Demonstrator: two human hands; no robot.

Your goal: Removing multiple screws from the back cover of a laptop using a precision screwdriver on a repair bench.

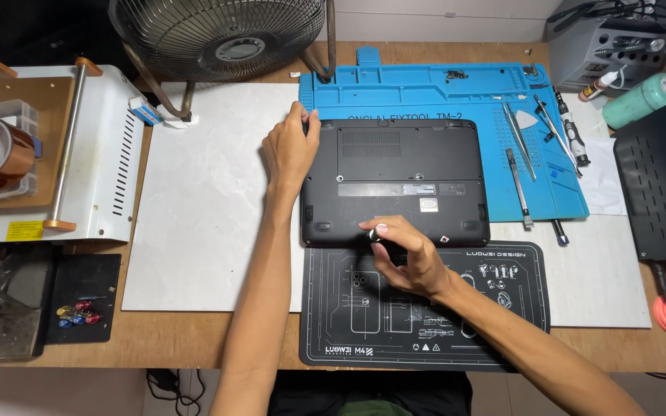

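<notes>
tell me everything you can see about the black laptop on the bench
The laptop lies closed and upside down, its matte black plastic base facing up, with a vent grille near the far edge, labels across the middle and rubber feet near the corners. It rests partly on the blue mat, its near edge by the black mat. The left hand grips its far left corner; the right hand holds a small tool at the near edge.

We have a small black laptop point(395, 181) lying closed and upside down, its matte underside facing up. A vent grille sits near the far edge, a row of labels crosses the middle, and rubber feet mark the corners. It rests flat across the blue mat and the black mat. A small silver-tipped screwdriver point(377, 232) stands against its near edge.
</notes>
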